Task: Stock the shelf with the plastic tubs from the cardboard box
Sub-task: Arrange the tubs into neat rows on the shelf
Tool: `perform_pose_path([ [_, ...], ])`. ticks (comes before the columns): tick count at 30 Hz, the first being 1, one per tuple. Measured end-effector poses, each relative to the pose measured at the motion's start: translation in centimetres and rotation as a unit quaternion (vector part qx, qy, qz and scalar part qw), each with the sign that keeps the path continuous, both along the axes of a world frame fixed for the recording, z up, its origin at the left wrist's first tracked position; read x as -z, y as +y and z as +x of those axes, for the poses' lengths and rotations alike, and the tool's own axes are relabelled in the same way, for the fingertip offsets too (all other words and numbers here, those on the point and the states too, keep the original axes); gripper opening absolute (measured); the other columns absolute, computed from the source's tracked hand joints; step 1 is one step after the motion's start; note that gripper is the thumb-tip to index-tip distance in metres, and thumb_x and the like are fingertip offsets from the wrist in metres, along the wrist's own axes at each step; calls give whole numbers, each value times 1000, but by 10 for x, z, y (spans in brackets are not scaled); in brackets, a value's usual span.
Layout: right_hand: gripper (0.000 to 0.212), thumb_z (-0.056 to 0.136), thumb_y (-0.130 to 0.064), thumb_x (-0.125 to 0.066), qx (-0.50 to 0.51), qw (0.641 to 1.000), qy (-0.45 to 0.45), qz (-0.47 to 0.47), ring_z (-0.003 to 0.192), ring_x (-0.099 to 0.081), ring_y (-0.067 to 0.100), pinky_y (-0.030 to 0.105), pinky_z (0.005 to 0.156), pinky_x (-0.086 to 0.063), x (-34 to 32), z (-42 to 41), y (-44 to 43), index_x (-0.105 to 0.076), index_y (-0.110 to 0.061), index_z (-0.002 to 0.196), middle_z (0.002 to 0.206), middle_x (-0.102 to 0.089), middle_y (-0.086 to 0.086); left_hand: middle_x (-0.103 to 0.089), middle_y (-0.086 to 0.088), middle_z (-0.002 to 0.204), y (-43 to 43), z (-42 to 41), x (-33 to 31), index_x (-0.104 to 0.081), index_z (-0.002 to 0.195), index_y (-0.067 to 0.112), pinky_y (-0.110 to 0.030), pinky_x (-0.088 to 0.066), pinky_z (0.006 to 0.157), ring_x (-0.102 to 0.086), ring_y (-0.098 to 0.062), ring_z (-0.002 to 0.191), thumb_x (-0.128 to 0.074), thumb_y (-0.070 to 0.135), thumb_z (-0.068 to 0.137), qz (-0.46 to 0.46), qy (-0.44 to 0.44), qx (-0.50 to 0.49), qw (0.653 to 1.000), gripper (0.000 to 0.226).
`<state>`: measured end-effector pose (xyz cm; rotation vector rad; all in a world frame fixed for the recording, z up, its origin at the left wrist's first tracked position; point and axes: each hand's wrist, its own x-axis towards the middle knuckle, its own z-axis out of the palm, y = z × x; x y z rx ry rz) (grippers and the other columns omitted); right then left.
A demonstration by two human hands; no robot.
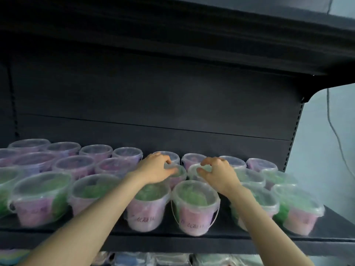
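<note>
Left hand (155, 168) — fingers curled over the lid rim of a tub (179, 172), pinching it from above. Right hand (217, 172) does likewise on the neighbouring tub (193, 169). Both tubs sit mid-shelf (192, 244), directly under the fingertips. Front-row tubs (196, 204) lie beneath the wrists. Risk: a forearm brushing those on the way out — one could topple off the edge. Cardboard box not in view.

A dark shelf (334, 223) is seen packed with clear, lidded plastic tubs (195, 206), set upright in several close rows from the back panel (153, 104) to the front edge. Pink, purple and green contents are visible through the walls, and blurred handwriting is carried on two front tubs. A bare patch of board is left at the right end
</note>
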<state>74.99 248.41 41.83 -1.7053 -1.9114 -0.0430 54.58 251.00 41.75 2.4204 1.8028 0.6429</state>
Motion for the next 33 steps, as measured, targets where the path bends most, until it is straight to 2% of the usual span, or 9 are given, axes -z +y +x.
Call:
perform_pose_path([
  [3, 23, 84, -44, -54, -10, 996, -36, -86, 105, -56, 30, 35, 83, -47, -1, 7, 29, -63, -27, 96, 107, -63, 5, -54, 4, 117, 19, 4, -7, -61, 115, 23, -28, -40, 83, -53, -17, 104, -54, 66, 79, -94, 3, -2, 996, 57],
  [5, 31, 84, -49, -53, -17, 990, -43, -136, 120, -50, 30, 37, 95, -42, -1, 10, 39, -63, -33, 110, 127, -57, 4, -49, 4, 96, 30, 5, -7, -60, 92, 23, -28, -37, 75, -48, -16, 85, -54, 73, 73, -129, 22, 1, 991, 54],
  [7, 40, 86, -49, -54, -28, 984, -18, -173, 127, -45, 26, 37, 105, -36, 0, 10, 43, -61, -32, 121, 138, -51, 0, -46, 5, 90, 35, 4, -5, -53, 84, 28, -29, -35, 72, -45, -15, 79, -53, 80, 64, -140, 36, 7, 989, 56],
  [9, 39, 85, -52, -54, -26, 983, -19, -179, 129, -43, 28, 41, 109, -33, 4, 9, 46, -63, -32, 118, 140, -49, 2, -49, 5, 97, 38, 0, -3, -59, 93, 31, -28, -40, 80, -52, -16, 89, -54, 81, 63, -141, 41, 13, 989, 58],
  [11, 42, 82, -57, -54, -9, 983, -32, -182, 132, -38, 32, 45, 110, -30, 6, 6, 48, -61, -35, 117, 142, -46, 5, -54, 8, 121, 38, -6, -5, -62, 114, 27, -29, -42, 95, -52, -14, 113, -59, 74, 68, -141, 47, 9, 989, 66],
  [13, 49, 81, -59, -54, -6, 982, -37, -183, 133, -36, 31, 44, 112, -26, 5, 0, 48, -59, -33, 122, 140, -48, 3, -53, 7, 133, 40, -15, -7, -58, 122, 25, -31, -42, 99, -51, -14, 117, -61, 72, 69, -141, 54, 12, 988, 71],
  [19, 62, 82, -60, -56, -15, 980, -12, -200, 132, -36, 32, 38, 107, -33, 2, -21, 48, -55, -19, 128, 137, -49, 8, -58, 6, 125, 44, -37, -8, -60, 120, 19, -32, -43, 100, -55, -12, 109, -65, 61, 74, -179, 23, 20, 983, 63],
  [26, 60, 80, -58, -60, -22, 974, 24, -226, 132, -38, 29, 40, 108, -34, 3, -25, 49, -54, -23, 127, 141, -46, 5, -45, 4, 142, 39, -45, -3, -46, 136, 20, -27, -37, 101, -46, -15, 124, -58, 60, 81, -172, 11, 27, 985, 69],
  [33, 77, 69, -84, -44, 54, 969, -85, -224, 134, -27, 36, 45, 108, -28, -3, -24, 49, -48, -38, 130, 145, -32, 12, -45, 0, 136, 40, -43, 0, -52, 127, 31, -41, -34, 105, -40, -23, 128, -48, 74, 77, -122, 78, -8, 989, 67],
])
